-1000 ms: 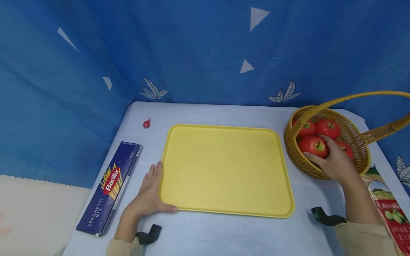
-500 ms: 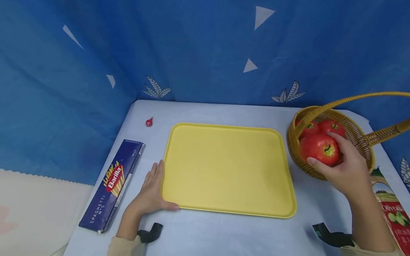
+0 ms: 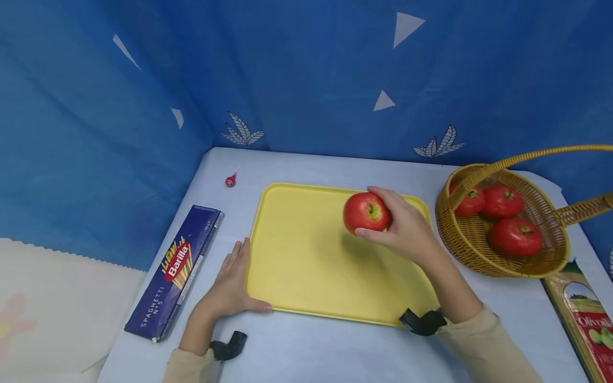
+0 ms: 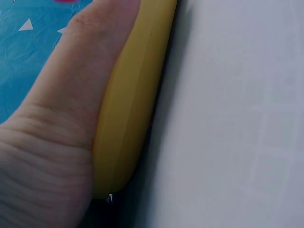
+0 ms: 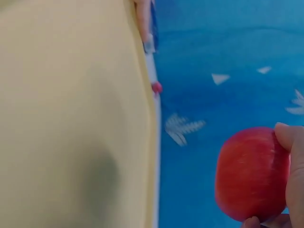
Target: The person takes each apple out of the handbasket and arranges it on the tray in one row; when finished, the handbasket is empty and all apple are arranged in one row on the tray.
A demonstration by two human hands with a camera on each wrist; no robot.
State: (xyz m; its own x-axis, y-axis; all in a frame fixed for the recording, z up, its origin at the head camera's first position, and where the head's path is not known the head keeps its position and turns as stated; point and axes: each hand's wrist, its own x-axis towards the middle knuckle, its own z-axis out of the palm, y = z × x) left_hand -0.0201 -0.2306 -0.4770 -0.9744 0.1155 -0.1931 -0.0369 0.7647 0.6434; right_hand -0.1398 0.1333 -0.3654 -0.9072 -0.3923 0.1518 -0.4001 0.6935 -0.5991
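Note:
My right hand [image 3: 407, 226] grips a red apple [image 3: 366, 213] above the right half of the yellow tray [image 3: 306, 266], and the tray bears its shadow. In the right wrist view the apple [image 5: 252, 174] hangs apart from the tray, with fingertips on its side and underside. At the tray's near left corner rests my left hand [image 3: 227, 292], fingers straight along the left edge and thumb along the front edge. The left wrist view has that thumb [image 4: 80, 66] lying against the tray's side [image 4: 128, 104]. Several fingers there are out of view.
On the right stands a wicker basket [image 3: 471, 250] with a tall handle, holding three red apples [image 3: 517, 237]. An Olivoilà packet [image 3: 581, 314] lies in front of it. Left of the tray lie a blue spaghetti box [image 3: 174, 271] and a small red lollipop [image 3: 231, 181]. A blue curtain [image 3: 311, 80] hangs behind.
My right hand has lifted one apple out of the basket and carried it left over the tray. The left hand has stayed at the tray's corner. The head view has shifted slightly.

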